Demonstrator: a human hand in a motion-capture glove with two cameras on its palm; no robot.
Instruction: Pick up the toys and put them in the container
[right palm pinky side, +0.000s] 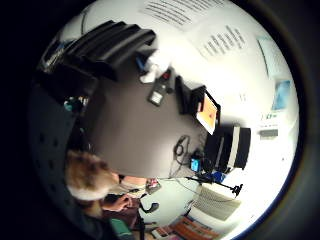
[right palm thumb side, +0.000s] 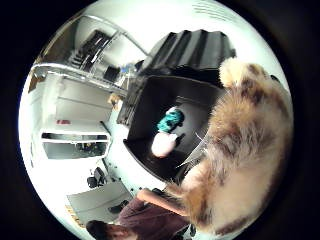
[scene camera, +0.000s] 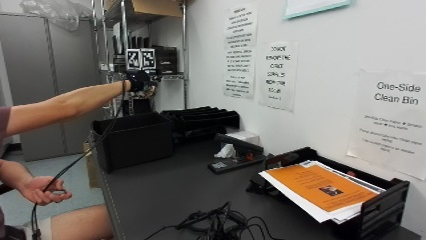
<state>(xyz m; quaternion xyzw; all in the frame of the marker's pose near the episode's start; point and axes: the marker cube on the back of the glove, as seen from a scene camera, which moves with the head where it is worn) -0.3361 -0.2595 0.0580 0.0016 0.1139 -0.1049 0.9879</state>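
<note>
**One furry toy held over the black container**

One plush toy (right palm thumb side: 240, 150), tan and cream with darker patches, fills the thumb-side palm view right against the palm. From the outside view the gloved right hand (scene camera: 140, 80) is raised at the end of an outstretched arm, above the black container (scene camera: 133, 140); a bit of tan fur shows just under the fingers, which are curled round the toy. Below the fingers, inside the container, lie 2 more toys: a teal one (right palm thumb side: 170, 120) and a pale pinkish one (right palm thumb side: 164, 144), touching each other on the container's floor.

Readable writing: a sheet (scene camera: 396, 122) on the wall reads "One-Side Clean Bin" at its head; its smaller lines and the other 2 wall notices (scene camera: 239, 52) are too small to read.

Beyond the container the dark table (scene camera: 173, 190) carries black stacked trays (scene camera: 203, 120) near the wall, a small white box (scene camera: 239, 137), a flat black device (scene camera: 229, 164), a tangle of cables (scene camera: 213, 222), and a black paper tray (scene camera: 353, 200) with an orange sheet (scene camera: 313, 187) on top. A metal shelf rack (scene camera: 123, 35) stands behind the hand. The person's bare left hand (scene camera: 41, 190) holds a cable low beside the table.
</note>
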